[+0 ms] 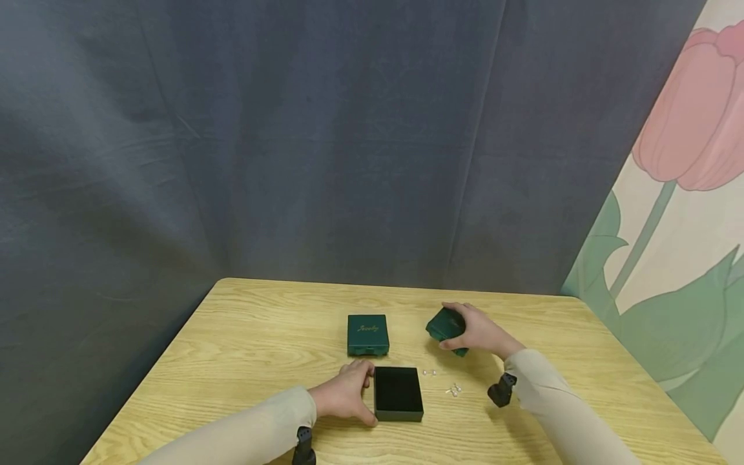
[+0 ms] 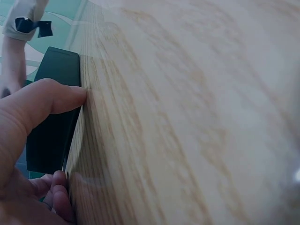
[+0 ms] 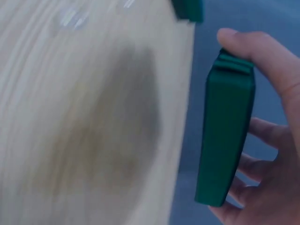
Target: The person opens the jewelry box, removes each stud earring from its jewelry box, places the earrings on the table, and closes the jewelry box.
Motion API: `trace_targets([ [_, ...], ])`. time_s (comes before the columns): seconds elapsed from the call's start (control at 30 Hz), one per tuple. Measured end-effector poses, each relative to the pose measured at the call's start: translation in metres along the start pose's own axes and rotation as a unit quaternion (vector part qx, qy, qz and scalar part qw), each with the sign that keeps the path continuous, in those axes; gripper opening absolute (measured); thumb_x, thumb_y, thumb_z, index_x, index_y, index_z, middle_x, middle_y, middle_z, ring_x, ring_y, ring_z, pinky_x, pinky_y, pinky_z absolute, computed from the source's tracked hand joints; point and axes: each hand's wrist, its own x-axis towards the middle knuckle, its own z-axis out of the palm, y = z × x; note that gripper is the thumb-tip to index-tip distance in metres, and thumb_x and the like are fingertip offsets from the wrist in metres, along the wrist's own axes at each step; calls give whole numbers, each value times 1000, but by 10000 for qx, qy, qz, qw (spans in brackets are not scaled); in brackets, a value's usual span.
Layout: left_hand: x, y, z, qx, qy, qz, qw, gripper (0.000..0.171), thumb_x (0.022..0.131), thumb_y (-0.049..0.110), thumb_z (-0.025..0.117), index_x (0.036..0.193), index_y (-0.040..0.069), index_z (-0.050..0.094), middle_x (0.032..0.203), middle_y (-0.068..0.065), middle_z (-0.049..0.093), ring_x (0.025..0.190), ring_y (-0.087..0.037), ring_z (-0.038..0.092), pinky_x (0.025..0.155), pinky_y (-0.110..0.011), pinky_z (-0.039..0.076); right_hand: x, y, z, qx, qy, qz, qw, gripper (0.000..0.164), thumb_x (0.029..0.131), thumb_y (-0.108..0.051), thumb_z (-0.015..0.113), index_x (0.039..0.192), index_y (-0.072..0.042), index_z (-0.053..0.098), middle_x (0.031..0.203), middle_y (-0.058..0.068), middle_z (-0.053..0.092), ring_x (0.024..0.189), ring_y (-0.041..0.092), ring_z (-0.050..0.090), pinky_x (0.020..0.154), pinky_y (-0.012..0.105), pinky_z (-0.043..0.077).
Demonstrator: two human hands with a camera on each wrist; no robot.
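Note:
My left hand [image 1: 344, 392] rests on the table at the left side of a square box with a black top [image 1: 398, 391], thumb close to its front corner and fingers close to its back corner. In the left wrist view, the thumb [image 2: 51, 97] overlaps the box's dark side [image 2: 51, 136]. My right hand [image 1: 481, 330] grips a small green jewelry box [image 1: 446, 324], tilted and raised over the table. The right wrist view shows that green box [image 3: 227, 131] edge-on, between thumb and fingers.
A second green box [image 1: 368, 334] with gold lettering sits behind the black-topped one. Small shiny pieces [image 1: 429, 372] and another little cluster [image 1: 454, 390] lie to the right of it on the wooden table [image 1: 261, 349]. A dark curtain [image 1: 349, 161] hangs behind.

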Motion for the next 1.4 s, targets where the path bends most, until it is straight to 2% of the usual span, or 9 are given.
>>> trace_targets([
  [0.13, 0, -1, 0, 16, -10, -25, 10000, 66, 64, 23, 87, 115, 13, 46, 94, 3, 43, 90, -17, 35, 78, -29, 35, -2, -28, -3, 189, 78, -431, 9989, 91, 71, -39, 84, 147, -14, 40, 135, 19, 48, 107, 31, 52, 78, 40, 49],
  [0.27, 1, -2, 0, 35, -11, -29, 10000, 66, 64, 24, 87, 115, 13, 46, 94, 3, 43, 91, -17, 35, 78, -29, 35, -7, -58, 1, 373, 8, -826, 9959, 92, 70, -43, 84, 147, -20, 40, 134, 11, 48, 107, 27, 51, 77, 36, 49],
  [0.43, 2, -2, 1, 81, 36, -2, 10000, 68, 64, 24, 87, 116, 12, 47, 95, 3, 44, 91, -16, 36, 78, -29, 37, -15, -86, 12, 326, -213, -1237, 9916, 92, 69, -46, 84, 147, -24, 39, 134, 5, 47, 117, 27, 49, 86, 45, 48],
  [0.6, 3, -3, 1, 125, 33, -33, 9999, 70, 64, 27, 87, 120, 11, 47, 97, 4, 46, 91, -16, 38, 78, -29, 39, -22, -102, 23, 431, -641, -1369, 9876, 92, 70, -43, 85, 148, -28, 39, 137, 2, 44, 125, 28, 44, 94, 51, 44],
  [0.8, 3, -3, 0, 116, 20, -14, 9999, 68, 65, 28, 87, 117, 11, 47, 95, 3, 45, 90, -16, 38, 76, -29, 38, -28, -105, 38, 112, -1034, -1571, 9821, 93, 70, -50, 83, 148, -26, 38, 139, 4, 44, 122, 26, 47, 92, 47, 47],
  [1.03, 3, -3, -1, 62, -60, -50, 10000, 72, 65, 27, 87, 123, 10, 47, 98, 4, 47, 92, -16, 38, 79, -31, 39, -32, -100, 50, -136, -1177, -1916, 9743, 93, 70, -56, 80, 147, -24, 40, 132, -1, 48, 113, 18, 50, 89, 37, 48],
  [1.23, 3, -2, -1, 121, -67, -53, 9999, 71, 65, 26, 87, 122, 10, 47, 98, 4, 46, 92, -16, 38, 80, -30, 38, -33, -99, 53, -170, -1325, -1924, 9722, 92, 70, -56, 80, 147, -25, 41, 132, -2, 47, 112, 16, 49, 90, 36, 48],
  [1.4, 3, -1, -1, 132, -24, -34, 9999, 70, 64, 26, 87, 120, 10, 47, 97, 3, 46, 91, -16, 37, 79, -30, 38, -34, -101, 52, -163, -1420, -1939, 9706, 91, 70, -55, 81, 146, -26, 41, 134, -2, 48, 118, 18, 49, 93, 39, 47],
])
